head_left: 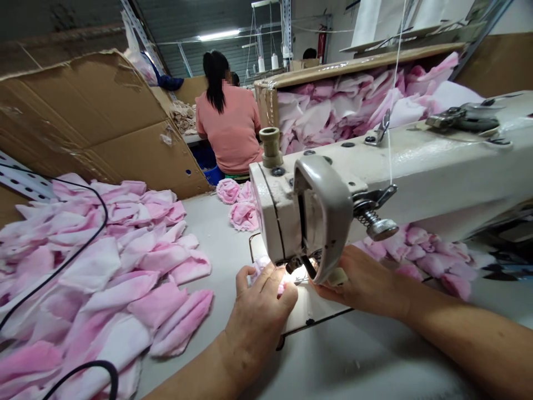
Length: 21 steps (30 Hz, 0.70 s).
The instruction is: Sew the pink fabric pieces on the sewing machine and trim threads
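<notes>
At an industrial sewing machine (400, 161), the left hand (258, 311) curls closed, fingertips pinching a small piece of pink fabric (262, 266) beside the lit needle area. The right hand (358, 280) lies low against the machine's far side, its fingers hidden, so its grip is unclear. Pink-and-white fabric strips (100, 266) heap on the pale table (208, 244), with cardboard sheets (83, 122) behind and a seated co-worker (229, 128) beyond.

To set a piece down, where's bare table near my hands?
Bare white tabletop lies between the pink fabric pile and the sewing machine; another strip lies below your right hand. Crowded: the pink pieces behind the machine.
</notes>
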### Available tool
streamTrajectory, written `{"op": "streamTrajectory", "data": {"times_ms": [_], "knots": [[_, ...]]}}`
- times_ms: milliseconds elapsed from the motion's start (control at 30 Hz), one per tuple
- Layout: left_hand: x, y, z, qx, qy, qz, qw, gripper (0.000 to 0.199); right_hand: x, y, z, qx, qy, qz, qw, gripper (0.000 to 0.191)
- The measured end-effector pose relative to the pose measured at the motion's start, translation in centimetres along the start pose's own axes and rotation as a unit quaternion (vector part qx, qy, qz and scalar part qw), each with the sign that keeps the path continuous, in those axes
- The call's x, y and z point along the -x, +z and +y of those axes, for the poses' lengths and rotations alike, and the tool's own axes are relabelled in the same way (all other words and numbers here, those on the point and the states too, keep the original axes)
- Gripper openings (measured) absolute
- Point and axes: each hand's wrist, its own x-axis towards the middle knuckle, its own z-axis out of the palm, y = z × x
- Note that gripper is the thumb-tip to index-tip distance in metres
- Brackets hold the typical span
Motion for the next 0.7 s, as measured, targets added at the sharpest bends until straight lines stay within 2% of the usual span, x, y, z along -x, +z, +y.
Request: {"op": "streamTrajectory", "data": {"times_ms": [100, 267, 467, 600, 700], "knots": [[-0.1, -0.4, -0.1, 0.023, -0.003, -0.020, 1.000, 0.024, -0.1, 0.0, 0.1, 0.040, -0.006, -0.025, 0.999, 0.017], [-0.4, -0.4, -0.3, 0.013, 0.002, -0.021, 1.000, 0.033, -0.8, -0.4, 0.2, 0.175, -0.066, -0.091, 0.978, 0.026], [-1.1, -0.2, -0.6, -0.011, -0.004, -0.051, 0.999, 0.030, -1.2, -2.0, -1.1, 0.200, -0.037, -0.100, 0.974, 0.018], [-1.4, -0.4, -0.7, 0.000, 0.010, -0.064, 0.998, 0.033, 1.1, -4.0, -0.6, 0.202, 0.005, -0.079, 0.976, 0.015], [-1.5, -0.6, -0.6, 0.010, 0.032, -0.055, 0.998, 0.034, 4.4, -6.0, 1.6, 0.199, 0.060, -0.010, 0.978, 0.019]]}}
